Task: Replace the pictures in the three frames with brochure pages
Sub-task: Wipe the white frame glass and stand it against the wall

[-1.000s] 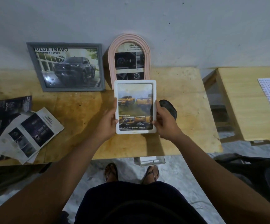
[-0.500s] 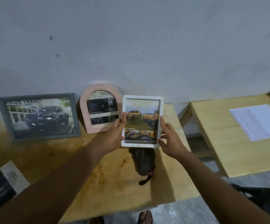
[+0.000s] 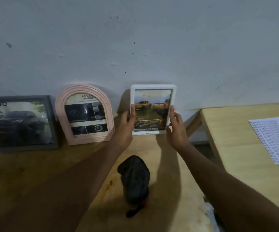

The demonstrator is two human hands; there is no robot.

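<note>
While I hold the white frame (image 3: 152,110) upright at the back of the wooden table (image 3: 167,164), its face is turned toward me and its top edge sits close to the wall (image 3: 135,39). Whether its lower edge touches the tabletop, I cannot tell.

Contents: a brochure page (image 3: 152,101) with yellow pickup trucks, filling the opening.

Left hand (image 3: 126,123): grips the frame's left edge, thumb on the front border, other fingers curled behind and hidden.
Right hand (image 3: 175,129): grips the right edge, thumb lying along the front border, fingers wrapped round the back.

Left of it, apart: the pink arched frame (image 3: 84,114) leans against the wall, holding a page with dark dashboard pictures. Further left, just beside that, the grey frame (image 3: 18,121) leans too, showing a dark pickup; its left part is cut off by the view.

Between my forearms, nearer to me: a dark bundle (image 3: 134,181) lies on the table; blurred, I cannot identify it.

Right: a second table (image 3: 235,148), separate, with a printed sheet (image 3: 275,138) on it.
</note>
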